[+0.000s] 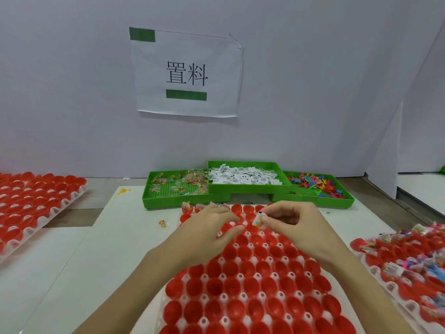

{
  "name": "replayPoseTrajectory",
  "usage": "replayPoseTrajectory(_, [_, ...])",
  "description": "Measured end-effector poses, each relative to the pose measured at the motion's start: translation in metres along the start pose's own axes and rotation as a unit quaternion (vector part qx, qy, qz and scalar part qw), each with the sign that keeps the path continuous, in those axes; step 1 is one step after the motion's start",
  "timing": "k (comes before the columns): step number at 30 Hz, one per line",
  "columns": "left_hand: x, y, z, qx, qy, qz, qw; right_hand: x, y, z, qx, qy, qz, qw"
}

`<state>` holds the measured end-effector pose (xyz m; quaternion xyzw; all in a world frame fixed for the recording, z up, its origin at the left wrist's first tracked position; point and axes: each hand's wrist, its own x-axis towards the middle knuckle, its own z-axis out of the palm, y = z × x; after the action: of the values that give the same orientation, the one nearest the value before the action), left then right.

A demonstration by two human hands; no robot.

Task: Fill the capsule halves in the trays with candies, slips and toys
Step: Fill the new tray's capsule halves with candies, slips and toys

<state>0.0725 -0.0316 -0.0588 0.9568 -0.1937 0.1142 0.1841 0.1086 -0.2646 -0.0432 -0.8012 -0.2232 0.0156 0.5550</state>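
A white tray (185, 276) of several red capsule halves (257, 289) lies in front of me. My right hand (292, 221) pinches a small clear candy packet (258, 220) above the tray's far rows. My left hand (212, 227) rests over the far rows with its fingers curled, and a bit of packet shows under its fingertips. A few capsule halves at the far left corner hold candy packets (186, 208). Behind the tray stand three green bins: candy packets (179, 184), white paper slips (243, 175) and coloured plastic toys (315, 185).
A tray of empty red halves (31, 201) lies at the left. At the right edge a tray (409, 256) holds filled halves. A loose candy packet (162, 223) and a yellow toy (123, 191) lie on the white mat. A paper sign (186, 73) hangs on the wall.
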Motion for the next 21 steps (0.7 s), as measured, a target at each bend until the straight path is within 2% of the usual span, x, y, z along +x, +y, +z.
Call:
replayPoseTrajectory(2, [0.015,-0.005,0.002,0.038,-0.077,0.009,0.996,0.003,0.005,-0.006,0.008,0.028,0.010,1.000])
replayPoseTrajectory(5, [0.026,-0.009,0.011,0.058,-0.124,0.005,0.991,0.006,0.012,-0.011,0.022,0.044,0.029,0.998])
replayPoseTrajectory(9, [0.025,-0.009,0.027,0.099,-0.143,0.002,0.985,0.008,0.018,-0.013,0.039,0.051,0.031,0.997])
replayPoseTrajectory(15, [0.026,-0.011,0.025,0.093,-0.152,0.002,0.984,0.017,0.017,-0.003,0.043,0.027,0.026,0.998])
replayPoseTrajectory(21, [0.025,-0.013,0.023,0.106,-0.169,0.003,0.980,0.064,0.010,0.010,-0.097,0.038,-0.045,0.994])
